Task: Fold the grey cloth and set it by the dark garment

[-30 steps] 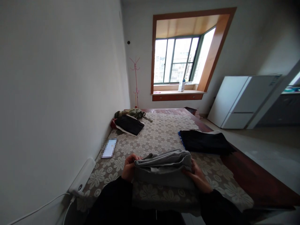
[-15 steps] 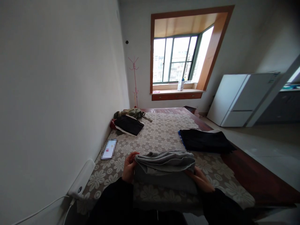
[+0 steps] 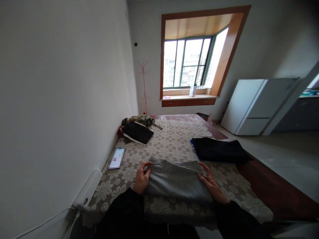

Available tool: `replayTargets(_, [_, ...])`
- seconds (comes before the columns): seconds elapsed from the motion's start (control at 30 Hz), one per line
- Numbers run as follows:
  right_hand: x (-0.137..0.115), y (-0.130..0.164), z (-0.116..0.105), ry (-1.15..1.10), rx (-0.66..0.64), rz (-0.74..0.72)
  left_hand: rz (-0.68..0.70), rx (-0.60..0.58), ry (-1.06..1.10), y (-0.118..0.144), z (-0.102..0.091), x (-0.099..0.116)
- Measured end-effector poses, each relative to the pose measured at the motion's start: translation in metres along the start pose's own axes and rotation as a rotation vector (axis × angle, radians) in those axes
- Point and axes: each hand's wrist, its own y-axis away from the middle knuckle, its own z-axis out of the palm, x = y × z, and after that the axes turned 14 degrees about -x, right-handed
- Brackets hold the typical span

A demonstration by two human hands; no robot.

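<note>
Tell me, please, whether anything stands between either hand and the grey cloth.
Nothing visible does: the left hand touches the left side of the grey cloth, the right hand its right side. The nearer black cloth lies beyond the right hand.

Folded cloth point(image 3: 176, 182), near: plain med gray. Sleeves point(image 3: 124, 209): blk. Tablecloth point(image 3: 171, 142): taupe-brn bg w/ off-wht floral patt., big petals + small ringed dots. Table point(image 3: 276, 186), right: dk red-brn. Clothes pile point(image 3: 219, 151), right: blk top, blue edge on left, lt gray bit far side. Clothes stack point(image 3: 138, 132), far left: blk top, wht layer under. Crumpled fabric point(image 3: 143, 119), far left: olive/khaki. Phone point(image 3: 116, 159), left: pale screen, pixelated. Power strip point(image 3: 87, 187) + cable point(image 3: 46, 221), near left: wht. Coat rack point(image 3: 144, 79), far: pink. Window surround point(image 3: 162, 56), far: orange-brn. Fridge point(image 3: 256, 106), far right: wht. Cabinet point(image 3: 296, 114), far right: gray. Left wall point(image 3: 67, 83): plain grayish wht.
</note>
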Motion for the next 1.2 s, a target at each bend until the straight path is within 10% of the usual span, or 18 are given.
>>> replayTargets(1.2, [-0.004,0.007,-0.007,0.191,-0.127,0.011,0.040,0.005,-0.089,-0.002,0.001,-0.015])
